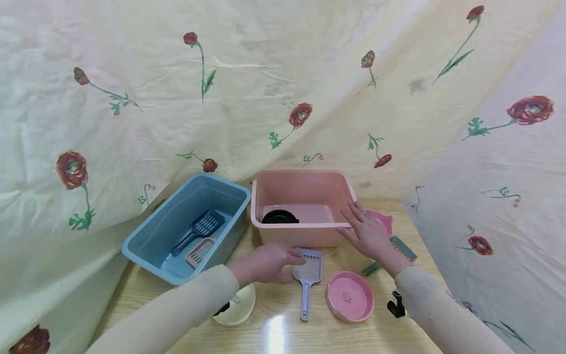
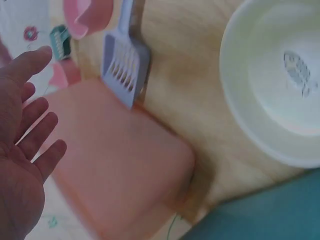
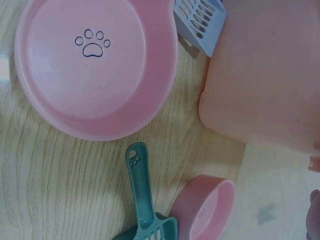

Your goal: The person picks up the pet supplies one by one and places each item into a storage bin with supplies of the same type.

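In the head view my left hand (image 1: 269, 263) hovers beside the slotted head of a lavender litter scoop (image 1: 305, 297), with its fingers loosely spread. The left wrist view shows this hand's palm (image 2: 17, 175) holding nothing. My right hand (image 1: 367, 233) is at the right front corner of a pink litter box (image 1: 305, 237), fingers extended over its rim; whether they touch it I cannot tell. A black round dish (image 1: 279, 216) lies inside that box. Only a sliver of the right hand's fingers (image 3: 314, 215) shows at the right wrist view's edge.
A blue litter box (image 1: 146, 263) on the left holds a dark blue scoop (image 1: 205, 225) and a pale pink one (image 1: 200, 251). Nearer stand a cream bowl (image 1: 240, 307) and a pink bowl (image 1: 351, 297). A green scoop (image 3: 141, 185) and smaller pink bowl (image 3: 197, 200) lie right.
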Tool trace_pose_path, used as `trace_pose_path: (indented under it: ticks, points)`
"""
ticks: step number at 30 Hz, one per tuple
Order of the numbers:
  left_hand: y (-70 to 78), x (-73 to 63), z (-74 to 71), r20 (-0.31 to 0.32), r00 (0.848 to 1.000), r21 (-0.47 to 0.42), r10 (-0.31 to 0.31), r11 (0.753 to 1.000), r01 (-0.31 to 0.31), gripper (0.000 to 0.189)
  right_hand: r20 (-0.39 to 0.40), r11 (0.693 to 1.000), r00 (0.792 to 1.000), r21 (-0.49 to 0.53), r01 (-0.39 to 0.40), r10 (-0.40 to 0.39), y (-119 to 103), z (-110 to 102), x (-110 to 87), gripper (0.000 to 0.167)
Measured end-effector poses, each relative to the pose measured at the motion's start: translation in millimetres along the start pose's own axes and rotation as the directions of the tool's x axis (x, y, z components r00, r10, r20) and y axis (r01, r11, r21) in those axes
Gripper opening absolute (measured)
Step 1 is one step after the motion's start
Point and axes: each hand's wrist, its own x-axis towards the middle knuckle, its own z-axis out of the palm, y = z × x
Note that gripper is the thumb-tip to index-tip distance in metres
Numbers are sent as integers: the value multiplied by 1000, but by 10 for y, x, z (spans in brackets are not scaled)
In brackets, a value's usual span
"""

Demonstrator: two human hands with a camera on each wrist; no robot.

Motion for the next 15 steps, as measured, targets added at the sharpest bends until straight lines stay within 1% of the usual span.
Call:
trace_pose_path:
  ticks: [3, 6, 10, 12, 15]
  points:
    - [39, 60, 193, 40, 999, 54, 10, 998, -13, 55, 3, 1000, 1000, 2, 0, 0, -14, -2, 3, 71]
    - [66, 95, 388, 71, 997, 101, 35, 994, -42, 54, 14, 1000, 1000, 3, -2, 2, -24, -11, 5, 71]
    - [100, 131, 604, 95, 989, 177, 110, 976, -126, 55, 31, 1000, 999, -2, -8, 8, -31, -30, -3, 71]
    - [123, 154, 668, 109, 984, 202, 138, 966, -158, 56, 32, 1000, 999, -3, -8, 8, -31, -37, -6, 71]
    - [155, 194, 731, 127, 976, 213, 179, 956, -203, 53, 19, 1000, 1000, -3, -2, 2, -30, -46, -8, 70]
